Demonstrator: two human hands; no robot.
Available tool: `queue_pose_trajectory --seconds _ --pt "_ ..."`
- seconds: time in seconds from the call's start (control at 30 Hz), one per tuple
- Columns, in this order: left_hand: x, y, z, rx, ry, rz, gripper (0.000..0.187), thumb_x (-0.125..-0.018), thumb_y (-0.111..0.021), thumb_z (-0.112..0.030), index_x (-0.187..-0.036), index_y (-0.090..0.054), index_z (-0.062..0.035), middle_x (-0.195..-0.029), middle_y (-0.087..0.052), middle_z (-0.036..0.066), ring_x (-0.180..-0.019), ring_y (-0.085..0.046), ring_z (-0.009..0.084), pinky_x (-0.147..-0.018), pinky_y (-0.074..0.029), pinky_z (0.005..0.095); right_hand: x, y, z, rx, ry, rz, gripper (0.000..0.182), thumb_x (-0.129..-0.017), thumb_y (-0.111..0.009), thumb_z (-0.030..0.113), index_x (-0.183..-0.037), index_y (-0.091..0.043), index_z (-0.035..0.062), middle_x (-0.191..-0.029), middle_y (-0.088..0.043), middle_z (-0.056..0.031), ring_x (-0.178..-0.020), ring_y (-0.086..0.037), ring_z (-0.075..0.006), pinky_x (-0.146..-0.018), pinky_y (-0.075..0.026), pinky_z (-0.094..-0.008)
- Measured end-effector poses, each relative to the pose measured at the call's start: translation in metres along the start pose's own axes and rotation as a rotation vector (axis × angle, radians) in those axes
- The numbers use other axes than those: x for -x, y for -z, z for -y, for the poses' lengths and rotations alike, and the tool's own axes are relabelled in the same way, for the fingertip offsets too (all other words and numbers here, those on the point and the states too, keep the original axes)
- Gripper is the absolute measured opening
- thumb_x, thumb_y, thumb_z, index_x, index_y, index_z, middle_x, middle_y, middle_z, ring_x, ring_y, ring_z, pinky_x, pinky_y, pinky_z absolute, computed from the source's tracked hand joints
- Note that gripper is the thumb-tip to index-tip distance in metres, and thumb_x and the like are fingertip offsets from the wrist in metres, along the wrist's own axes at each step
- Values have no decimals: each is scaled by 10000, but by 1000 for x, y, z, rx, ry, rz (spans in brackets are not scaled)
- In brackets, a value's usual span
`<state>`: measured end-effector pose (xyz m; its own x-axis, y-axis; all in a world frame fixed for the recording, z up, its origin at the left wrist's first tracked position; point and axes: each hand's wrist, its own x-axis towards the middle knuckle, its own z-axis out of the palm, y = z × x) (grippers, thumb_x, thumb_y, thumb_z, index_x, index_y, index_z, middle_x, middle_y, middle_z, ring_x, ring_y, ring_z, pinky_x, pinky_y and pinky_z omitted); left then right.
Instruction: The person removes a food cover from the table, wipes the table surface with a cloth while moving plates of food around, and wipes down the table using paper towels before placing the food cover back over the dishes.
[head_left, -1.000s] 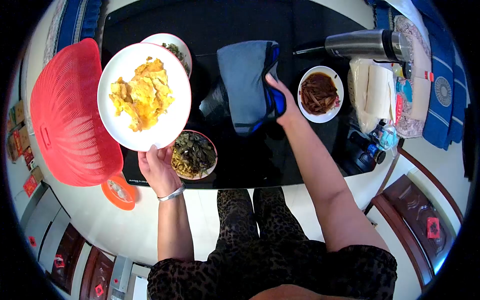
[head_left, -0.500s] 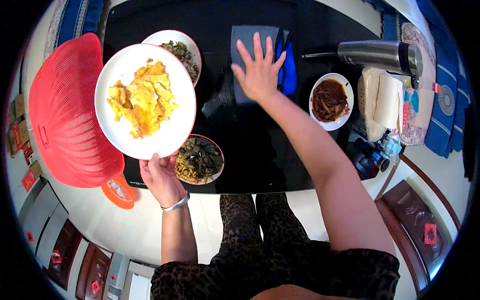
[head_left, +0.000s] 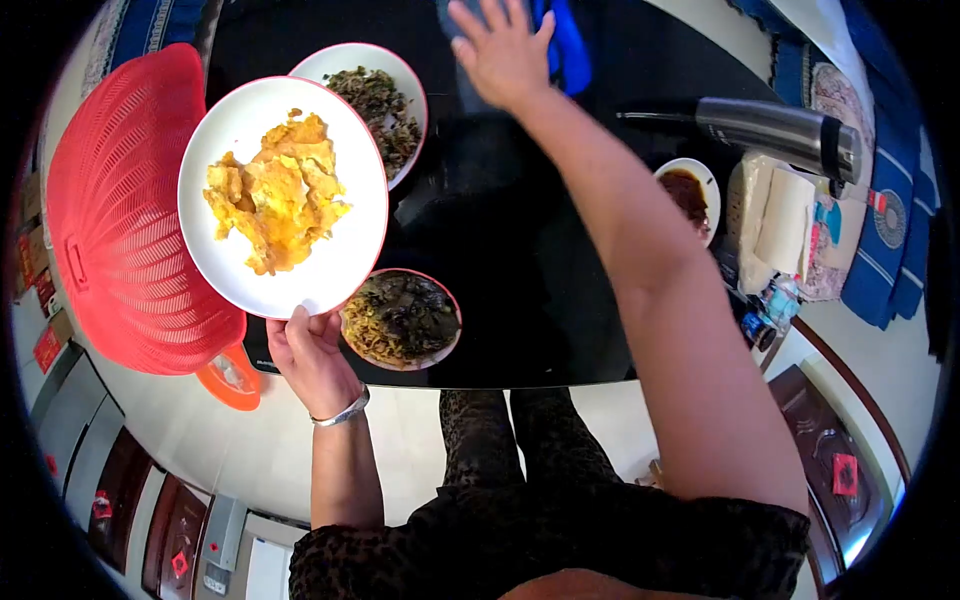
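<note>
My left hand (head_left: 312,358) grips the near rim of a white plate (head_left: 222,245) that bears yellow scrambled egg (head_left: 285,200). The plate is held up over the left side of the black table (head_left: 530,290). My right hand (head_left: 505,55) lies spread on a grey and blue cloth (head_left: 570,50) near the far edge, and its fingertips reach the top of the view. Partly behind the held plate is a plate of dark green food (head_left: 375,105). Close to my left hand sits a plate of dark greens and yellow shreds (head_left: 402,318).
A red mesh food cover (head_left: 140,220) stands at the left, above an orange item (head_left: 230,380). To the right are a bowl of brown food (head_left: 685,195), partly hidden by my right arm, a steel flask (head_left: 765,130), a tissue pack (head_left: 785,220) and small bottles (head_left: 780,300).
My right hand and the cloth have moved away from me, toward the far edge. My right arm now covers part of the brown food's bowl. The egg plate has shifted slightly left.
</note>
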<state>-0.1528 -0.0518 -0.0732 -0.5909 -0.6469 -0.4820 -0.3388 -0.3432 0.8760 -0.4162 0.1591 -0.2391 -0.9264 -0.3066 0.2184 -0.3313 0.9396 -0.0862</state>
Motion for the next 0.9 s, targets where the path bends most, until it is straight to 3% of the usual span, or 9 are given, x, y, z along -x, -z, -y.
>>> queue_pose_trajectory --seconds 0.2,0.37,0.47,0.53,0.63,0.7,0.73,0.9 --pt "14 -13 -11 22 6 49 244 -947 -495 -119 -1166 -482 -13 -1020 -643 70 -818 -659 133 -683 -517 220 132 72 64 -170 24 243 543 -883 -549 448 -1394 -447 297 -1534 -273 -64 -1417 -195 -310 -1042 -169 -682" --pt "31 -40 0 -51 62 120 258 -943 -505 -132 -1175 -476 -24 -1021 -652 80 -819 -672 143 -654 -530 201 263 108 53 -259 -19 446 600 -829 -635 434 -1387 -449 314 -1531 -269 -74 -1410 -202 -321 -1023 -193 -683" --pt "40 -50 10 -71 73 162 255 -940 -511 -136 -1169 -479 -29 -1007 -654 78 -815 -673 145 -648 -525 197 230 94 31 -250 -16 291 584 -829 -622 436 -1379 -466 315 -1532 -268 -87 -1411 -204 -319 -1036 -153 -679" --pt "46 -60 15 -89 76 181 248 -938 -512 -132 -1161 -484 -26 -997 -651 79 -809 -676 156 -666 -524 206 166 73 4 -101 -151 161 559 -864 -587 439 -1392 -451 319 -1536 -262 -86 -1417 -196 -314 -1038 -143 -686" --pt "48 -79 25 -130 77 204 250 -937 -499 -123 -1161 -485 -12 -1014 -648 90 -824 -678 177 -688 -529 223 95 43 -29 -64 -227 57 499 -946 -455 448 -1425 -398 320 -1559 -223 -54 -1435 -158 -299 -1053 -134 -693" --pt "46 -95 34 -131 70 232 253 -933 -496 -122 -1160 -486 -11 -1033 -649 95 -854 -685 196 -712 -531 228 97 45 -30 -57 -204 84 512 -954 -417 460 -1443 -367 317 -1565 -210 -54 -1448 -126 -298 -1053 -106 -706" --pt "45 -105 37 -126 70 263 250 -932 -495 -122 -1156 -487 -10 -1037 -650 96 -858 -688 203 -721 -533 232 106 55 -26 26 -166 214 552 -931 -446 467 -1451 -356 308 -1562 -222 -51 -1449 -126 -299 -1050 -106 -712" --pt "33 -142 77 -129 116 368 238 -925 -503 -122 -1136 -495 -13 -995 -667 96 -824 -696 199 -664 -528 224 215 90 7 -251 -44 328 560 -844 -585 443 -1372 -487 285 -1500 -335 -51 -1421 -206 -284 -1040 -147 -705"
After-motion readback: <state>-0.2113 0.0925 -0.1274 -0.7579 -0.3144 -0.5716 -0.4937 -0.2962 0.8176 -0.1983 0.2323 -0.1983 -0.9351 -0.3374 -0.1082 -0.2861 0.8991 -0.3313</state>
